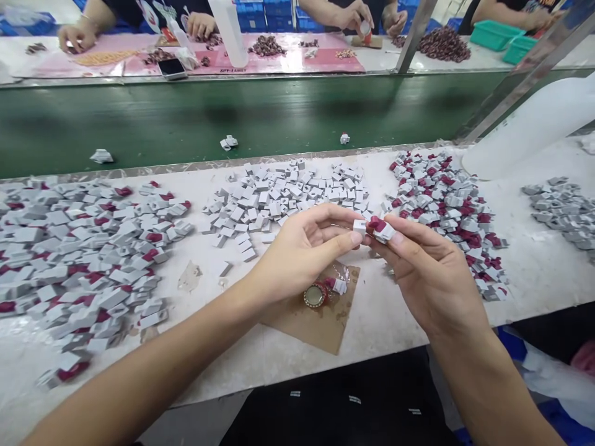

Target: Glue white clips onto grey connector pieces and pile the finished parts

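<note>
Between thumb and forefinger, my left hand (309,248) pinches a small grey plastic block (359,227). My right hand (425,266) grips a grey and dark red plastic piece (382,229), its red part facing up. The two pieces are close together at the fingertips; whether they touch I cannot tell. Below my hands lies a brown cardboard piece (320,328). On it stand a small round container (315,295) with a gold rim and one grey and red piece (338,285). Plain grey blocks (283,192) are heaped just behind my hands.
Grey and red pieces fill a wide pile (93,248) at left and another pile (441,204) at right. Far right are more grey parts (564,207). Behind runs a green conveyor belt (279,111) with a few pieces on it. Co-workers' hands (356,15) are beyond, near a white bottle (230,34).
</note>
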Action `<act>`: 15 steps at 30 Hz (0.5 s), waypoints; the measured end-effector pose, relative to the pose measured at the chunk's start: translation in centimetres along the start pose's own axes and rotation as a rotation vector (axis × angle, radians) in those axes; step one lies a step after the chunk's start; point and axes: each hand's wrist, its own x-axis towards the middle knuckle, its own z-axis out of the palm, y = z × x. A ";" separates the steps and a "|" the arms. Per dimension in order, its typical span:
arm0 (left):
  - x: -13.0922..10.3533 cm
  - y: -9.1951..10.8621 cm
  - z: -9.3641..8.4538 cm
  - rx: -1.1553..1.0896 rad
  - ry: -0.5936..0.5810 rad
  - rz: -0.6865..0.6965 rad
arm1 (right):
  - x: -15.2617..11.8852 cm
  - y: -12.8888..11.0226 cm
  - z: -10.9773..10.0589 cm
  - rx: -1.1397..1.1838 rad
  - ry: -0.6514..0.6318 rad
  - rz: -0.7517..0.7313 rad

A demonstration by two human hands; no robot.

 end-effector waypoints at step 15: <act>1.6 1.0 -1.5 0.345 -0.019 0.195 | 2.4 -1.5 -0.3 -0.360 -0.133 -0.126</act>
